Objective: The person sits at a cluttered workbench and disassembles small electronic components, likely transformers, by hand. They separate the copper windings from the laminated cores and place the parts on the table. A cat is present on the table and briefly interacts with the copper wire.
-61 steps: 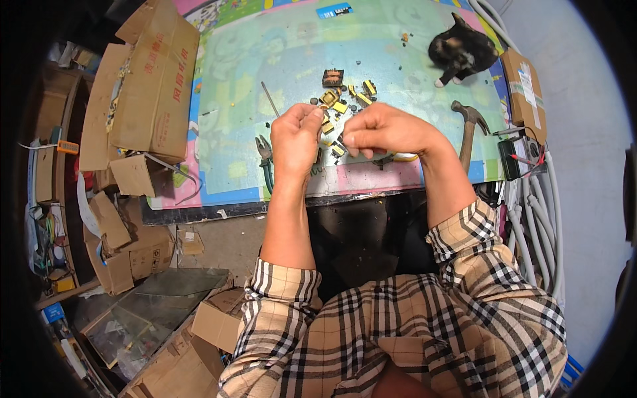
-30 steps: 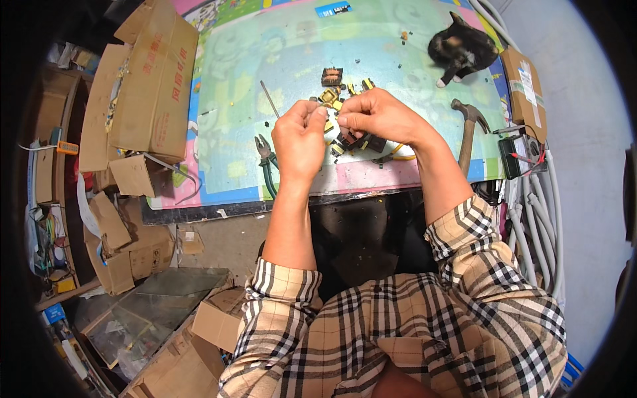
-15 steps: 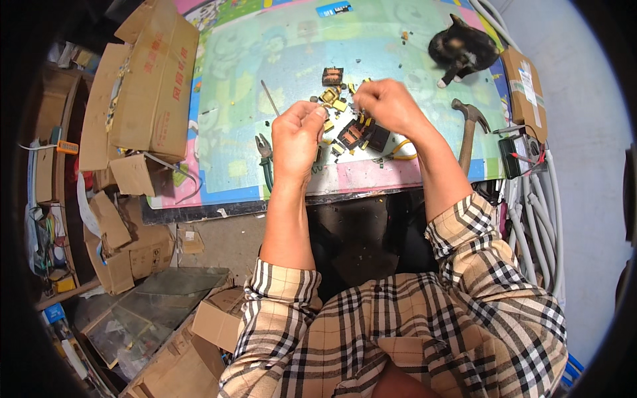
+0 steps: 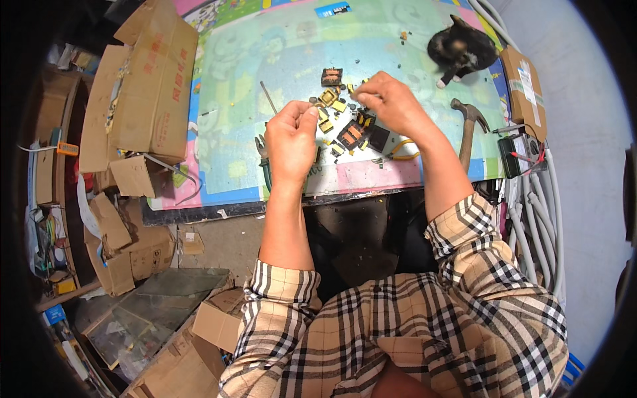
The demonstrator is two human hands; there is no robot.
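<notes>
Work status: disassembly of small transformer-type parts (image 4: 350, 132) appears partly complete. Loose yellow and black pieces lie scattered at the desk (image 4: 265, 60) centre, between the two hands. One intact part (image 4: 331, 76) sits at 12 o'clock of the pile, apparently untouched. How many units remain cannot be told.

Left hand (image 4: 292, 142): at 9 o'clock of the pile, fingers curled, thumb and forefinger pinched together; whether they hold a piece cannot be told.

Right hand (image 4: 391, 103): at 2 o'clock of the pile, fingertips pinched on a small piece just above the scattered parts.

Tools: pliers (image 4: 264, 156) lie under the left hand; a hammer (image 4: 468, 129) lies at 3 o'clock; a thin rod (image 4: 268, 97) lies at 10 o'clock. A cat (image 4: 461, 50) lies at the desk's far right corner.

Containers: cardboard boxes (image 4: 142, 86) stand at 9 o'clock on the desk edge, flaps open; contents are not visible. More boxes (image 4: 212, 325) sit on the floor at 7 o'clock, contents unclear. No tray collects the pieces.
</notes>
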